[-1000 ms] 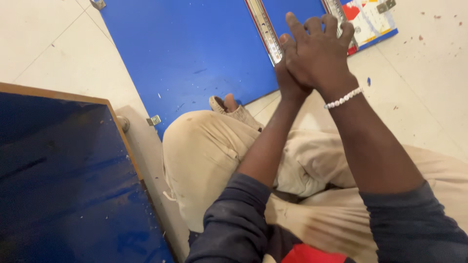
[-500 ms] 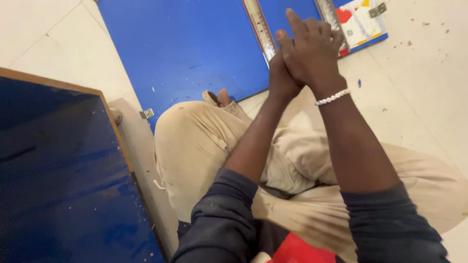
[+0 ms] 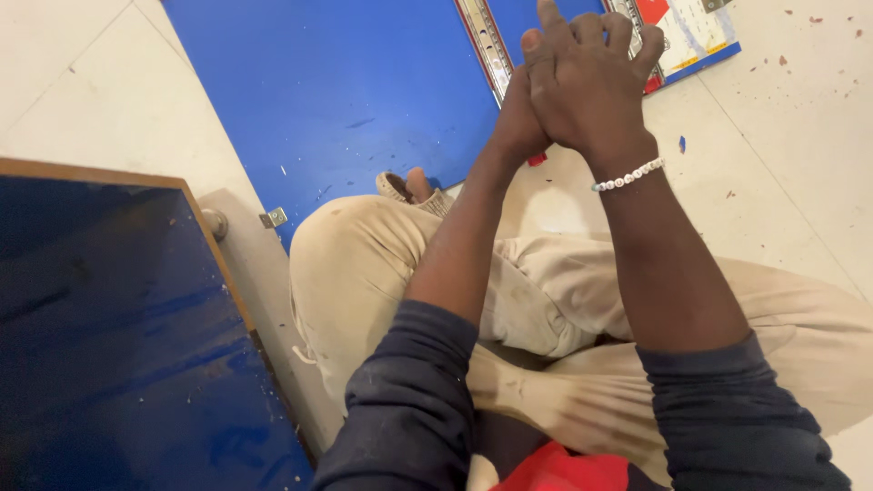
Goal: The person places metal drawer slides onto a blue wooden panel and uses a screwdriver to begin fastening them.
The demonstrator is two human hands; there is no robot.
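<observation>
Since the earlier head frames, little has changed: both hands stay pressed together over the same spot, and the view has only slid a touch, so the blue board fills slightly more of the top.

Head view: the right hand (image 3: 591, 86) lies over the left hand (image 3: 520, 118), the two clasped against each other above the near edge of a blue board (image 3: 336, 100) that lies flat on the pale tiled floor (image 3: 800, 155). The right fingers (image 3: 618, 32) are stretched out and close together, wrapped over the left; the left fingers are mostly hidden behind them, so whether anything is held between the palms cannot be told. A white bead bracelet (image 3: 629, 175) circles the right wrist. Just under the hands, a metal drawer slide (image 3: 485, 45) runs along the board, and a small red piece (image 3: 536, 160) peeks out below the left wrist at the board's edge. A printed sheet (image 3: 696, 36) lies on the far right corner of the board. The person sits cross-legged in beige trousers (image 3: 364, 264), dark sleeves pushed up the forearms. To the left stands a second dark blue panel (image 3: 109, 336) with a wooden edge, and a small metal bracket (image 3: 273, 217) lies between it and the board.
</observation>
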